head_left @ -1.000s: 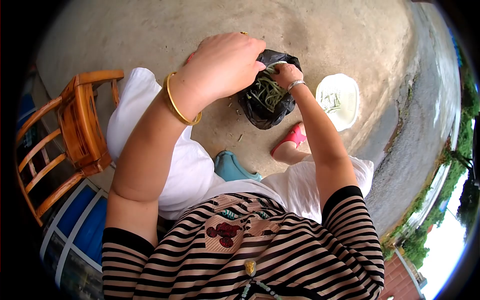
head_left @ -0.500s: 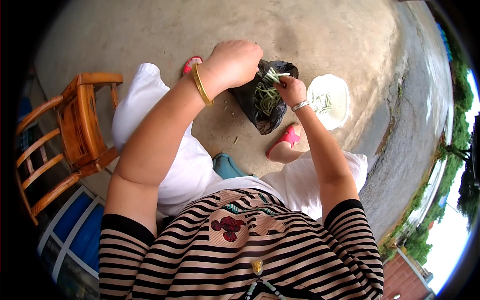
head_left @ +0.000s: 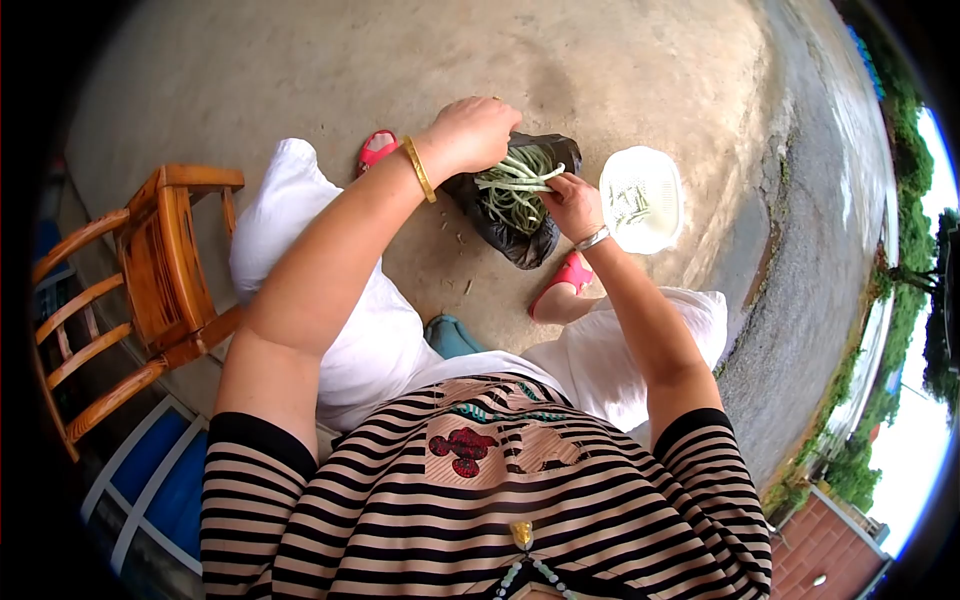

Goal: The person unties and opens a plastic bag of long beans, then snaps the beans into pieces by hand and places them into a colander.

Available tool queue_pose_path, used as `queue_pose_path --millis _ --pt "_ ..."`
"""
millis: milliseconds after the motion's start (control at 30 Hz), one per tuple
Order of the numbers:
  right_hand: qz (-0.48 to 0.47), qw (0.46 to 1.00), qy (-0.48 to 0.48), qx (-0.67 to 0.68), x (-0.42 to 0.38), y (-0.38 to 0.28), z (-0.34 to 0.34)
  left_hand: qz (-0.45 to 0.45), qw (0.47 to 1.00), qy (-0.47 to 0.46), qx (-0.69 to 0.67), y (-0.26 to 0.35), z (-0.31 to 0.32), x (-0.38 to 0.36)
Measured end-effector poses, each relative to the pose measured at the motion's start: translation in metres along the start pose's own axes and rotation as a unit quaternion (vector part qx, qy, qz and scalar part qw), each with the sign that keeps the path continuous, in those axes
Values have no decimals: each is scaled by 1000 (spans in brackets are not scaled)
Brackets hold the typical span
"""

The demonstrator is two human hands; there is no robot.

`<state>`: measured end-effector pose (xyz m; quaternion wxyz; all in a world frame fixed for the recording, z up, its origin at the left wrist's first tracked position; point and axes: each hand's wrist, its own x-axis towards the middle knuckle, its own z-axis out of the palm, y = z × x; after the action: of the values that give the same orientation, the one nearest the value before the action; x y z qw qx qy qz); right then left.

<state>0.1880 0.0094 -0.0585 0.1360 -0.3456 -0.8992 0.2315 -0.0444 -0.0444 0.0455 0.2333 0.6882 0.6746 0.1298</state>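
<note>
A black plastic bag (head_left: 530, 248) with long green beans (head_left: 515, 205) in it lies open on the ground between my feet. My right hand (head_left: 574, 207), with a silver bracelet at the wrist, is closed on the ends of several pale green beans that stretch left over the bag. My left hand (head_left: 475, 133), with a gold bangle below it, is closed at the bag's upper left edge; its fingertips are turned away, and what they hold is hidden. Right of my right hand, a white basket (head_left: 668, 200) has short bean pieces in it.
A wooden chair (head_left: 168, 265) stands at the left, beside a blue-panelled frame (head_left: 175, 505). My feet in red sandals (head_left: 375, 150) are on either side of the bag. Small bean scraps are scattered on the concrete. A wet grey road (head_left: 800, 270) runs along the right.
More beans now stretch across the bag's opening from my right hand. Both hands sit slightly lower in view, with my right hand a little farther left.
</note>
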Motion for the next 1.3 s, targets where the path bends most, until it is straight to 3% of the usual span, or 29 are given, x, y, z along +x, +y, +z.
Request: queue_pose_path --millis 133,267,367,500,633,900,1033,1133,1233,1300 --pt "-60 998 15 5 -1 -12 -15 45 985 -41 -161 -5 33 18" --pt "-132 990 32 21 0 -25 -30 -58 940 -243 -231 -5 46 29" --pt "-161 987 18 3 3 -37 -49 -141 786 -304 -519 13 38 8" --pt "-231 973 22 -14 14 -51 -69 -156 695 -346 -611 26 24 0" --pt "-241 969 45 6 23 -59 -83 -121 592 -385 -697 20 18 3" --pt "-251 965 55 59 35 -72 -108 -123 608 -330 -711 27 -19 -16" --pt "-224 969 83 65 36 -67 -119 -104 697 -304 -641 30 -36 -23" --pt "-257 956 117 83 40 -62 -122 -79 727 -311 -607 39 -45 -28" --pt "-182 974 49 127 36 -63 -120 -61 740 -321 -588 47 -46 -32" --pt "-189 971 48 135 37 -62 -117 -40 746 -337 -572 50 -44 -34"
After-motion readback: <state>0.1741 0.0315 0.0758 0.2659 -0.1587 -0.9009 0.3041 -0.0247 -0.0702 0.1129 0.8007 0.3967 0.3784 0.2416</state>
